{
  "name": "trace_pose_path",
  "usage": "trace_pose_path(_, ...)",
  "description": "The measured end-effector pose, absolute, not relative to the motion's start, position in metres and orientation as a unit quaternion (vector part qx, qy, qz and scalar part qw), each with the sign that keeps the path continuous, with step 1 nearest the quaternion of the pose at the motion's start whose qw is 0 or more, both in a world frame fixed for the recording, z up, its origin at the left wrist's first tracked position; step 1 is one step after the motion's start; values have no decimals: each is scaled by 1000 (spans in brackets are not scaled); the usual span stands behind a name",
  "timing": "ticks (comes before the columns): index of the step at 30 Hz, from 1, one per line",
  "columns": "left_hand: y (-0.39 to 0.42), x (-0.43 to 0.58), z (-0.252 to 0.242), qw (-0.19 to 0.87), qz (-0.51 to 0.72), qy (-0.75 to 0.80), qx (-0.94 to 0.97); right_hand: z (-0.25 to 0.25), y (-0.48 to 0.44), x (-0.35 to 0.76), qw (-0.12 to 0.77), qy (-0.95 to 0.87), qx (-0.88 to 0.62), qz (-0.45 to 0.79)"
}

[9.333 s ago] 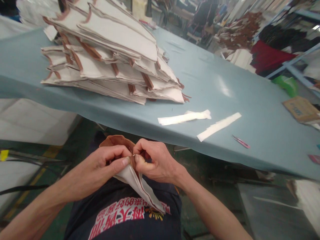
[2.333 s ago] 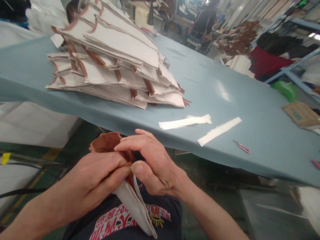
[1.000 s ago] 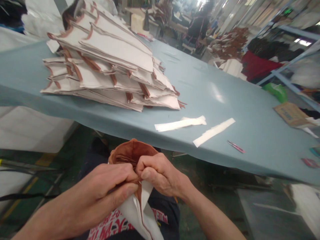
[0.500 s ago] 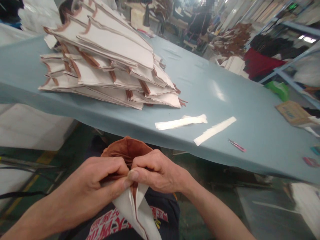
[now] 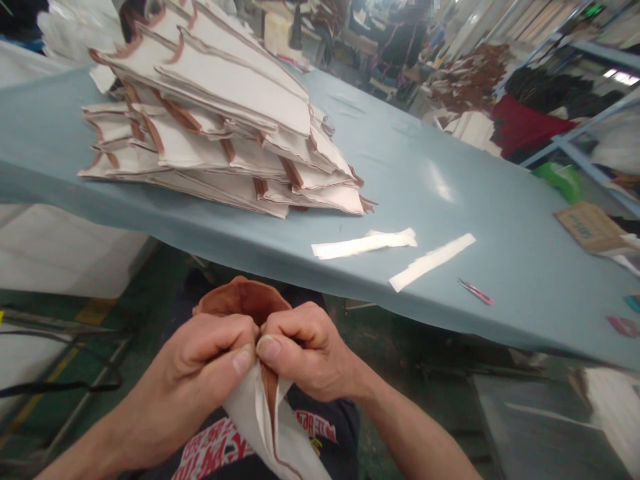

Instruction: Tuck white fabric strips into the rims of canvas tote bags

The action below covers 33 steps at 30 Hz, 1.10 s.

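Observation:
A piece of sewn fabric, off-white with a brown lining or trim, hangs over my lap in front of the table edge. Its brown part bulges open beyond my knuckles, and the off-white part runs down toward me with a dark seam along it. My left hand pinches the fabric from one side, thumb on top. Right against it, my right hand pinches the same fabric with bent fingers. The spot between the two thumbs is mostly hidden by the fingers.
On the blue-grey table rises a stack of off-white pieces with brown edging. White strips and pink-handled thread snips lie near the front edge. A cardboard piece is at the right. A person is in the background.
Both hands still grip the fabric. My left thumb has drawn back slightly from the right one, and the brown part has shifted a little left and opened wider.

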<state>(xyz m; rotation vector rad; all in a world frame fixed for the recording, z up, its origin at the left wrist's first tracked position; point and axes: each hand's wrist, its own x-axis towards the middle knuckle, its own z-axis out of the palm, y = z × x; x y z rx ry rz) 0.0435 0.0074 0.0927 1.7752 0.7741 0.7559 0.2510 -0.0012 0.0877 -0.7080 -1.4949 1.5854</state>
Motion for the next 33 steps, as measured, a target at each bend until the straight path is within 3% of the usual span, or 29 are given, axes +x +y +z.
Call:
trace_pose_path(6, 12, 51, 93, 633, 365, 285, 620, 85, -14, 233, 475, -513, -309, 645)
trace_pose_path(13, 18, 51, 73, 698, 339, 280, 566, 76, -11, 229, 455, -492, -362, 648)
trace_pose_path(21, 24, 34, 68, 658, 331, 268, 620, 85, -3, 256, 411, -617, -331, 584)
trace_pose_path(27, 28, 31, 98, 591, 229, 292, 716, 97, -2, 267, 406, -743, -338, 410)
trace_pose_path(33, 26, 41, 116, 522, 220, 332, 755, 88, 2, 266, 405, -827, -337, 197)
